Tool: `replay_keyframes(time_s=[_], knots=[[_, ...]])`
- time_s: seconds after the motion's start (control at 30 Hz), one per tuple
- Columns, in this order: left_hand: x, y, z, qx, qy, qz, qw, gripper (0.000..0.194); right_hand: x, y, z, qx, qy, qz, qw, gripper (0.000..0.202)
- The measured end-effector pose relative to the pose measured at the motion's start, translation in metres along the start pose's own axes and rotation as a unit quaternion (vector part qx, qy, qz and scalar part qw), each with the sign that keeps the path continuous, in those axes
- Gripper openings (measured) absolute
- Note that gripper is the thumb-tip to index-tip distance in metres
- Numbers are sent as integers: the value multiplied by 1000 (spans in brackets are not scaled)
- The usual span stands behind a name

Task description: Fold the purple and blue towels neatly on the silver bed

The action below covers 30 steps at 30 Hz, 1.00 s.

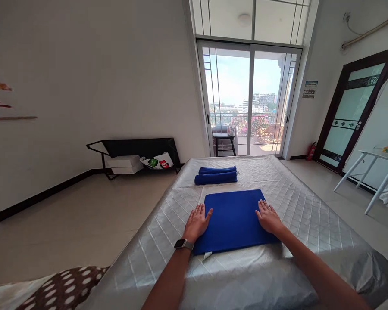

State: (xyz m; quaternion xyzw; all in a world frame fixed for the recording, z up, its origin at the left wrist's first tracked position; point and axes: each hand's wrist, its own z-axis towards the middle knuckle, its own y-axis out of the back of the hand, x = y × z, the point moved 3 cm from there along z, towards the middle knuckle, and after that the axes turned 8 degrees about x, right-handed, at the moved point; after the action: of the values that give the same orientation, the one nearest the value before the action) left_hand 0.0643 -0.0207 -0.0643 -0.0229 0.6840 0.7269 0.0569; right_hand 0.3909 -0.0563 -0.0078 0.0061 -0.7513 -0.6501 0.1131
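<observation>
A blue folded cloth (234, 219) lies flat on the silver quilted cover in front of me, with a small white tag at its near left edge. My left hand (197, 221) rests open on its left edge, fingers pointing away and the thumb spread onto the blue fabric. On the wrist is a watch. Across from it, my right hand (267, 216) lies open along the right edge, palm down. Beyond the flat cloth are blue rolled or folded cloths (216, 175), side by side.
The silver quilted cover (310, 219) spreads over a bed-like surface. A black rack (139, 148) with white boxes stands by the left wall. Brown dotted fabric (67, 288) is at lower left. A white table (380, 157) and a fire extinguisher (311, 151) stand at right.
</observation>
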Motion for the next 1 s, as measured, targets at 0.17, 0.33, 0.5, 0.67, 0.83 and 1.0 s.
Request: replay_keyframes(time_s=[0.17,0.33,0.5,0.67,0.83,1.0], knots=[[5,-4,3,-9,-21,19,1000,70,-4,-15,-22,2,-2,10,1000,66],[1,11,1,-71,-87,-10,994,68,-2,-15,-23,1,-11,36,999,65],[-60,23,-11,-62,-208,-26,976,61,3,-10,-25,15,-19,51,998,65],[-177,14,-25,-1,-313,-18,949,63,4,-8,-28,6,-11,37,999,63],[-223,1,-26,28,-325,-28,945,62,2,-10,-28,9,5,19,1000,62],[-158,3,-35,38,-253,-14,967,65,4,-6,-29,6,-10,32,999,64]])
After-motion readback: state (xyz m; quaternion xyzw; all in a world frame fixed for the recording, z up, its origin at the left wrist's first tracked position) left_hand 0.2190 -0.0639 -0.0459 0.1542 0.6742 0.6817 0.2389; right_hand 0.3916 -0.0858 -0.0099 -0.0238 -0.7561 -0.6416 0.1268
